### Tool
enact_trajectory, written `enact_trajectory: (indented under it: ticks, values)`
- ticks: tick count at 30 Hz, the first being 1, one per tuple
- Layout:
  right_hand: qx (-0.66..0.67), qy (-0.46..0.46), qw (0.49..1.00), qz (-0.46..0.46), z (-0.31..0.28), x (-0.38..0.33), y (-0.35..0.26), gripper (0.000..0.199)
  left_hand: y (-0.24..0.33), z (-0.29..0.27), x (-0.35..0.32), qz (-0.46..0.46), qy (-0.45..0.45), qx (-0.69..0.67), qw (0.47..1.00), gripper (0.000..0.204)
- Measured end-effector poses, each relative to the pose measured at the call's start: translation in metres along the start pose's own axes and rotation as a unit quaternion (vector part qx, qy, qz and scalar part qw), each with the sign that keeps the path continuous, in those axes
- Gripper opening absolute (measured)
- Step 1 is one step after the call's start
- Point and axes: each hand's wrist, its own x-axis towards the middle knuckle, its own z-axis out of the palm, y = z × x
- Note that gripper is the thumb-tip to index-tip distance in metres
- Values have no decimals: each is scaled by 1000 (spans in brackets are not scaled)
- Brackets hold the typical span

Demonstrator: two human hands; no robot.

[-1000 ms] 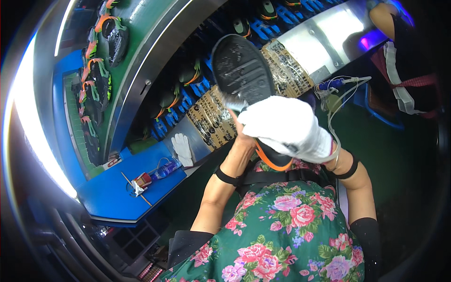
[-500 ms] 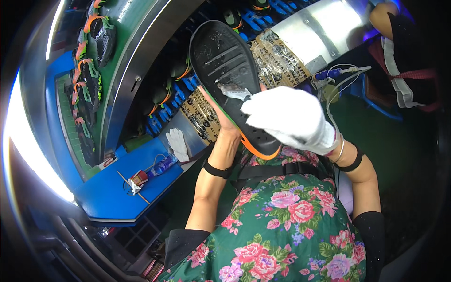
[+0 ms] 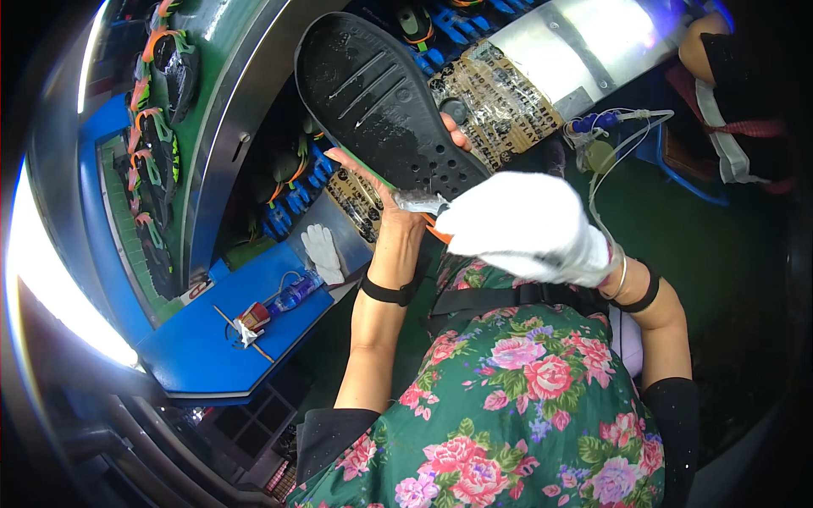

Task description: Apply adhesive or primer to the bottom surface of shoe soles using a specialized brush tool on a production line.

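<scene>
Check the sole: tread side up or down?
Up. The sole, held by the left hand, shows its black grooved tread to the camera.

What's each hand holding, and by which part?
Left hand grips the black shoe sole by its lower end. Gloved right hand holds a small brush-like tool against it.

A small clear plastic bottle with a blue label (image 3: 292,294) lies on its side on the blue side table (image 3: 203,356). Just left of it sits a small red and white packet (image 3: 251,318). Printed brown cardboard sheets under shiny clear film (image 3: 500,93) line the bench edge above the hands.
</scene>
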Motion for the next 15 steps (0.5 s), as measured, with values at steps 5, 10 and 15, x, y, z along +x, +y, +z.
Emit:
enact_trajectory:
  ticks: [5, 10, 15]
  values:
    - [17, 57, 997, 39, -4, -1, 0, 23, 9, -2, 6, 40, 37, 60, 997, 135]
    - [109, 59, 989, 75, -8, 3, -3, 17, 12, 7, 12, 57, 0, 42, 997, 138]
    - [42, 69, 993, 87, -18, -3, -2, 22, 10, 14, 24, 87, -54, 13, 995, 141]
